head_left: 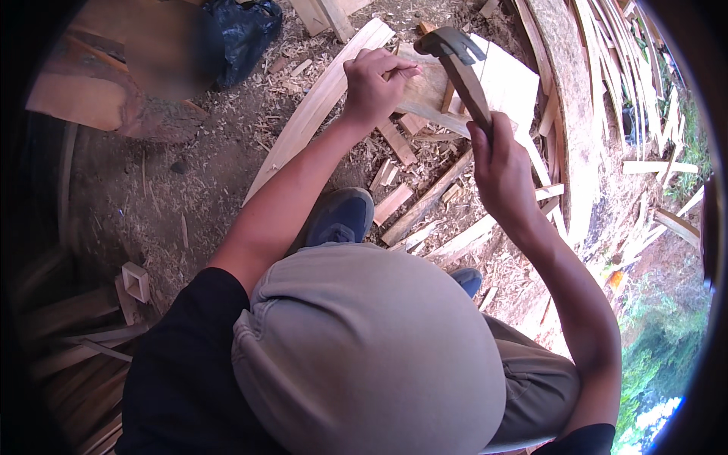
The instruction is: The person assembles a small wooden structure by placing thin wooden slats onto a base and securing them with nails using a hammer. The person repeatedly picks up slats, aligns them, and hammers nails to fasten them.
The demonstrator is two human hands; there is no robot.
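Observation:
My right hand [500, 167] grips the wooden handle of a claw hammer [466, 83]. The hammer is raised, its dark metal head uppermost, in front of a pale wooden panel [509, 80]. To the left, my left hand [374, 87] is closed with thumb and fingers pinched together; whatever is between them is too small to make out. Close to its fingertips is a tan wooden piece [423, 82], partly hidden by the hammer. A long pale board [315, 114] runs slantwise behind my left wrist.
Wood shavings and offcuts [393, 203] litter the dirt ground around my shoes. A black plastic bag [246, 38] lies at the far left beside a large wood slab [83, 98]. Thin strips [607, 68] are heaped at the far right. A small wooden frame [136, 282] sits at the left.

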